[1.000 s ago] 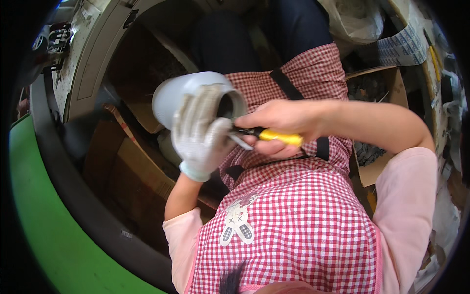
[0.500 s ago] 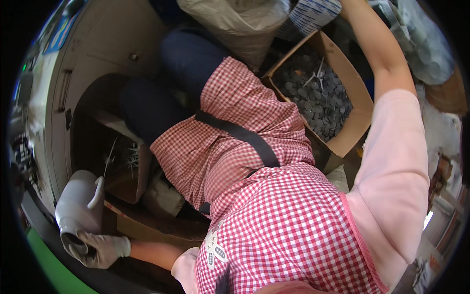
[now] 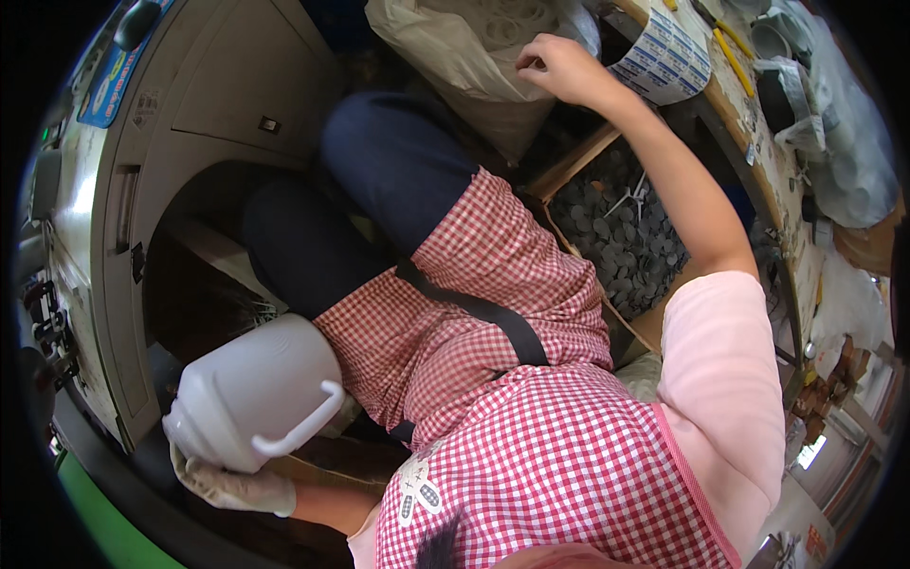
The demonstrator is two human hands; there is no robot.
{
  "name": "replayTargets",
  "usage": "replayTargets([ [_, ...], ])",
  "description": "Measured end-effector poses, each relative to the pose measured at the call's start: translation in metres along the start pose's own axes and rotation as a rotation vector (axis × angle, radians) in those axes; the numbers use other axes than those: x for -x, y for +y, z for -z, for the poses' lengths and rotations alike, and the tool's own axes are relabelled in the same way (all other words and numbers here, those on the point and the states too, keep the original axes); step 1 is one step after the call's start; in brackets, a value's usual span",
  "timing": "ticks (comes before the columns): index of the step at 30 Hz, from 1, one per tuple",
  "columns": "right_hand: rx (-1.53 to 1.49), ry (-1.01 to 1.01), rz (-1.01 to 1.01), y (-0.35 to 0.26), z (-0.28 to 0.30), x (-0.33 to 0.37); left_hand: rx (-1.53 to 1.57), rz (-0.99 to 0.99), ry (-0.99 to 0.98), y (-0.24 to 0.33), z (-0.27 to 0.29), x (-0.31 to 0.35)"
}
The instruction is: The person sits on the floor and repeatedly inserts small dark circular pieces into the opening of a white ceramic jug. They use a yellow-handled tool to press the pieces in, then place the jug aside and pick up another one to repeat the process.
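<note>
One grey jug (image 3: 254, 391) rests narrow end in the left hand (image 3: 230, 487).

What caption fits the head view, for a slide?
Gloved left grip on a grey handled container, bare right grip near an open pale sack.

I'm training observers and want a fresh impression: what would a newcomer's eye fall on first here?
Probably the big pale grey jug at left, its narrower end held by the gloved left hand. Next comes the red-and-white checked apron filling the lower middle. Toward the upper right, dark grey discs lie in a cardboard box, below the bare right hand.
</note>
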State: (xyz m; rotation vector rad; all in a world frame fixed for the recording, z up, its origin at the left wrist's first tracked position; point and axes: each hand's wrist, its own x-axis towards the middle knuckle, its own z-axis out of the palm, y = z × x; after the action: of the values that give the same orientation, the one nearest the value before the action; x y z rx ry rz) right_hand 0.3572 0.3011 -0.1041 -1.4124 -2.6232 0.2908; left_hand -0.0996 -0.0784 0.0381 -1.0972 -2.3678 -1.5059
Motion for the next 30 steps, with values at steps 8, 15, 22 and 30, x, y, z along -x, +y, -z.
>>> replayTargets([
  [8,0.586,0.080,-0.246,0.088,-0.135,-0.089,0.141,0.102,-0.111,0.035,-0.038,0.003],
  [15,0.390,-0.054,-0.241,0.113,-0.091,-0.066,0.314,0.076,-0.188,0.037,-0.027,0.008],
  [22,-1.069,0.071,-0.040,-0.108,0.028,-0.019,0.387,-0.323,-0.364,0.036,-0.013,0.015],
  [30,-0.859,-0.253,0.876,-0.346,0.148,0.063,0.231,-0.501,-0.312,0.074,-0.024,0.043],
])
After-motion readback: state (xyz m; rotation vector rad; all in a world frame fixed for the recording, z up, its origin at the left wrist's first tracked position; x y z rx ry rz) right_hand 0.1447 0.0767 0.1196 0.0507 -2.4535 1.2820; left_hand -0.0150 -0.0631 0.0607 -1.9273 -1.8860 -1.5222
